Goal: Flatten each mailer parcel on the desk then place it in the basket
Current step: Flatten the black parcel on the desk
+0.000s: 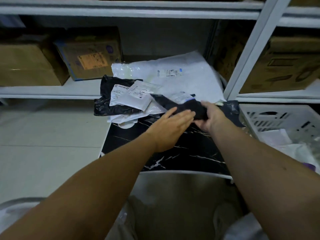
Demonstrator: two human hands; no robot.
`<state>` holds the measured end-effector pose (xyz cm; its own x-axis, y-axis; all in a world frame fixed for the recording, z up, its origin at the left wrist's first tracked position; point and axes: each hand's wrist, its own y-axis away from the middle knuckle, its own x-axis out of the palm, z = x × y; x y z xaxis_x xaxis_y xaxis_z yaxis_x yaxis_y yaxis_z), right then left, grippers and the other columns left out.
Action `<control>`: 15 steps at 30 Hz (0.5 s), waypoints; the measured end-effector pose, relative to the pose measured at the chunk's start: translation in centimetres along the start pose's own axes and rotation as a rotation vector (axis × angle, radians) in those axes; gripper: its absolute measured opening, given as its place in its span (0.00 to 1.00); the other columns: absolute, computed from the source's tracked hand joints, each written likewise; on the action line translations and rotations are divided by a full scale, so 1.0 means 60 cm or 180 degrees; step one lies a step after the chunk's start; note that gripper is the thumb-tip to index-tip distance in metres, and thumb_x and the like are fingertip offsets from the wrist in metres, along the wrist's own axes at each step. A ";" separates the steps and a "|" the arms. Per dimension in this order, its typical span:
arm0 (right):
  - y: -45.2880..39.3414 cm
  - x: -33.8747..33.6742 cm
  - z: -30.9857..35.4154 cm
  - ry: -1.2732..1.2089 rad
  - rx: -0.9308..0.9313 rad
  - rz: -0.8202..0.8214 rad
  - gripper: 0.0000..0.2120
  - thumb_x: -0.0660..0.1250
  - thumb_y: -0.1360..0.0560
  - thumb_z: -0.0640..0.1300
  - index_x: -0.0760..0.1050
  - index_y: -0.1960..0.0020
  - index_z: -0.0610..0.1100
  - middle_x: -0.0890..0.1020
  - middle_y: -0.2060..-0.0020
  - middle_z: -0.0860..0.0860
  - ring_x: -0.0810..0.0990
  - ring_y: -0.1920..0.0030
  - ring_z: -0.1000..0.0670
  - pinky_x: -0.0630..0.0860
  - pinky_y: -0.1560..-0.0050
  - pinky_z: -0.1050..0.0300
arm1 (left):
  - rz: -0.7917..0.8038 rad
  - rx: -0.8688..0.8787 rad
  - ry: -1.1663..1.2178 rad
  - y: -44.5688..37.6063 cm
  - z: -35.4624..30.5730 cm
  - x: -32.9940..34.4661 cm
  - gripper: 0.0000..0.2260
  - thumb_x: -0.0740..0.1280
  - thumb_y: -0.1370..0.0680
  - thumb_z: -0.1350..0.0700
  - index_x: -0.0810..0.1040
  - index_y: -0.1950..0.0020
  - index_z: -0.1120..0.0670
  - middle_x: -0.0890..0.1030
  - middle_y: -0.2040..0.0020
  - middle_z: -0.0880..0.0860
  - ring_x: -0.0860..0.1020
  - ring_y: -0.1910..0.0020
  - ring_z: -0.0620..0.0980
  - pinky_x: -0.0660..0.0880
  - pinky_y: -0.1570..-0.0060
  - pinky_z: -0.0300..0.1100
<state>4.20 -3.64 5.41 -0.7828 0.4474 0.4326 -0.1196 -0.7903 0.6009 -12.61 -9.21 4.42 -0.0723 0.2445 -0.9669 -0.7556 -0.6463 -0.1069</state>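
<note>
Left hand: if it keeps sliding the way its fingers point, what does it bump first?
Probably the black mailer gripped by the right hand; the left hand fingers look already at its edge.

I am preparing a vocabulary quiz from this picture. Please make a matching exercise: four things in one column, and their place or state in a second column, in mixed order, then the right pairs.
Things:
1. black mailer
2. white basket
3. large white mailer
4. cardboard box

Place or state:
a. on the shelf, at the left
b. gripped by the right hand
c. at the back of the desk
d. right of the desk

Pairs: 1-b, 2-d, 3-c, 4-a
</note>
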 end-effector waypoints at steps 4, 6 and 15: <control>0.023 -0.084 -0.038 -0.0121 0.0116 -0.0422 0.05 0.59 0.22 0.35 0.75 0.52 0.37 0.82 0.64 0.43 0.82 0.71 0.45 0.82 0.66 0.51 | 0.0332 0.0312 -0.0252 0.036 -0.046 0.007 0.28 0.54 0.21 0.58 0.50 0.22 0.58 0.49 0.21 0.53 0.46 0.22 0.50 0.41 0.25 0.53; 0.033 -0.113 -0.064 -0.0261 0.0239 -0.0513 0.06 0.60 0.23 0.34 0.74 0.48 0.37 0.80 0.57 0.42 0.81 0.63 0.45 0.80 0.59 0.51 | 0.0583 0.0310 -0.0295 0.057 -0.058 0.017 0.28 0.53 0.20 0.56 0.50 0.22 0.57 0.49 0.21 0.53 0.46 0.22 0.51 0.40 0.25 0.53; 0.026 -0.110 -0.172 0.0434 0.0800 -0.0445 0.04 0.64 0.22 0.34 0.73 0.48 0.37 0.77 0.47 0.42 0.79 0.43 0.43 0.76 0.52 0.51 | 0.0744 0.0176 -0.0041 0.099 -0.073 0.062 0.16 0.52 0.20 0.53 0.79 0.51 0.53 0.78 0.54 0.50 0.76 0.53 0.52 0.68 0.45 0.46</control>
<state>2.87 -12.15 -3.45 -0.8460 0.4708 0.2501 -0.0906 -0.5893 0.8028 -14.50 -15.28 -0.79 -0.2574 0.1024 -0.9609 -0.7517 -0.6460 0.1326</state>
